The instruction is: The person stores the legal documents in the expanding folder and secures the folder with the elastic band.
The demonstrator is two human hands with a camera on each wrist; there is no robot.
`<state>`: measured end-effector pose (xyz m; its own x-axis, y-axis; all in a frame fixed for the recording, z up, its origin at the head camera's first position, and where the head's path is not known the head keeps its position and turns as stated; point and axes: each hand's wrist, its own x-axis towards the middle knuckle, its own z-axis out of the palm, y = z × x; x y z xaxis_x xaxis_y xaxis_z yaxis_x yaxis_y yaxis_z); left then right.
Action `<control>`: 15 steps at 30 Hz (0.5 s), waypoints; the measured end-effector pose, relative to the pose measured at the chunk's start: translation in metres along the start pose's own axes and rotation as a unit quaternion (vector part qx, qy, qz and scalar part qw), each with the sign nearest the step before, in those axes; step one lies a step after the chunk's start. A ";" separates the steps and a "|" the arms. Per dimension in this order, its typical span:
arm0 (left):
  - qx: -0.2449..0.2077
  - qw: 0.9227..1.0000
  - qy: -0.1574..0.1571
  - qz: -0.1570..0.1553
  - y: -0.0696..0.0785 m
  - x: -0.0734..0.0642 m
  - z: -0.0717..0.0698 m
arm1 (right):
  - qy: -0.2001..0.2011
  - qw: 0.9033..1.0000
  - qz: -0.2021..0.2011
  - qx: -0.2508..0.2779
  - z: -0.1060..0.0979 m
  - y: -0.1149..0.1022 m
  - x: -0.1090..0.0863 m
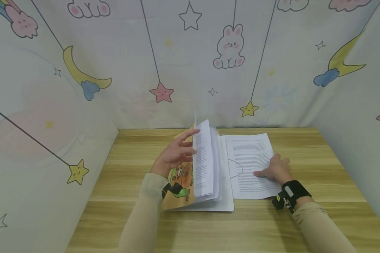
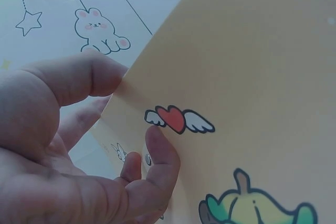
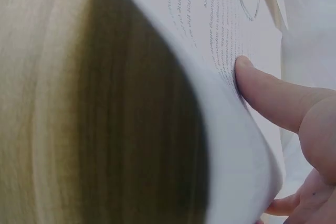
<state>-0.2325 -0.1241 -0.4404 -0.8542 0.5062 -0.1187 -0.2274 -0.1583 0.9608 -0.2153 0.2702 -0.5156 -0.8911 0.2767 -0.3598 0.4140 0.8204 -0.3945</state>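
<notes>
A folder [image 1: 229, 207] with a cartoon-printed tan cover [image 1: 177, 202] lies on the table, its cover and several printed leaves [image 1: 204, 161] raised toward the left. My left hand [image 1: 174, 156] holds this raised part by its edge. In the left wrist view, curled fingers lie against the tan cover [image 2: 252, 77] near a winged heart. A printed sheet [image 1: 250, 151] lies at the folder's right, a curved line showing on its left part. My right hand [image 1: 277, 168] pinches the sheet's right edge, thumb on top. The sheet bows up off the table in the right wrist view.
The wood-grain table [image 1: 202, 232] is bordered by white curtains [image 1: 196, 77] printed with stars, moons and rabbits at the back and both sides. Each wrist wears a dark strap [image 1: 297, 191] with a small camera.
</notes>
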 end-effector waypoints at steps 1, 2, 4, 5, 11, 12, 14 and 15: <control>0.002 1.000 0.001 0.000 0.000 0.000 0.000 | -0.004 1.000 0.000 0.003 0.000 0.001 0.001; 0.003 1.000 0.001 0.000 0.001 0.000 0.000 | -0.008 1.000 0.001 0.002 -0.001 0.001 0.001; 0.003 1.000 0.002 -0.001 0.001 0.000 0.000 | -0.015 1.000 0.001 -0.002 -0.002 0.002 0.001; 0.004 1.000 0.003 -0.003 0.001 0.000 0.001 | -0.018 1.000 0.001 -0.005 -0.002 0.003 0.002; 0.000 1.000 0.006 -0.006 0.001 0.000 0.001 | -0.027 0.999 -0.018 -0.001 -0.004 0.007 0.000; 0.000 1.000 0.006 -0.005 0.001 -0.001 0.001 | -0.026 0.999 -0.023 0.009 -0.004 0.008 -0.001; -0.001 1.000 0.005 -0.005 0.001 -0.001 0.001 | -0.024 0.999 -0.031 0.035 -0.005 0.011 -0.002; 0.000 1.000 0.004 -0.005 0.001 0.000 0.001 | -0.023 0.998 -0.036 0.051 -0.006 0.013 -0.002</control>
<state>-0.2319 -0.1234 -0.4394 -0.8560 0.5003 -0.1303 -0.2359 -0.1537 0.9595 -0.2096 0.2832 -0.5149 -0.9110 0.1930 -0.3644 0.3671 0.7821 -0.5036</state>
